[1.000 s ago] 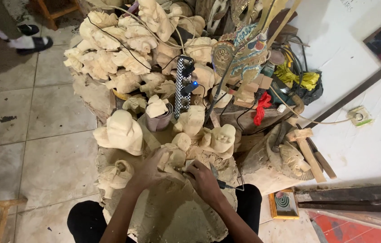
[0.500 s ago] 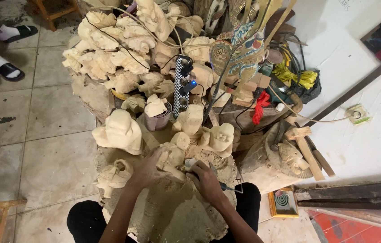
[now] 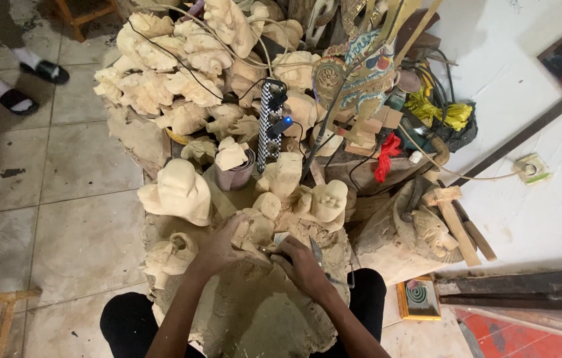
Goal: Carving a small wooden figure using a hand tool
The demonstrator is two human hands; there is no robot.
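The left hand (image 3: pixel 222 244) wraps around a small pale wood carving (image 3: pixel 259 229) to keep it from moving on the lumpy work block (image 3: pixel 254 311). The right hand (image 3: pixel 302 263) closes around a thin metal tool (image 3: pixel 316 252), touching the carving. More carvings (image 3: pixel 178 192) sit behind.

Upper centre of frame: heap of pale unfinished wood carvings (image 3: pixel 181 59), cables draped across. Checkered power strip (image 3: pixel 269 122) at centre, blue light lit. Painted carved figure (image 3: pixel 360 66) upper right of centre; yellow cloth (image 3: pixel 443 113) and red cloth (image 3: pixel 387 156) beside it. Sandalled feet (image 3: pixel 25 83) upper left on tiled floor (image 3: pixel 62 219).
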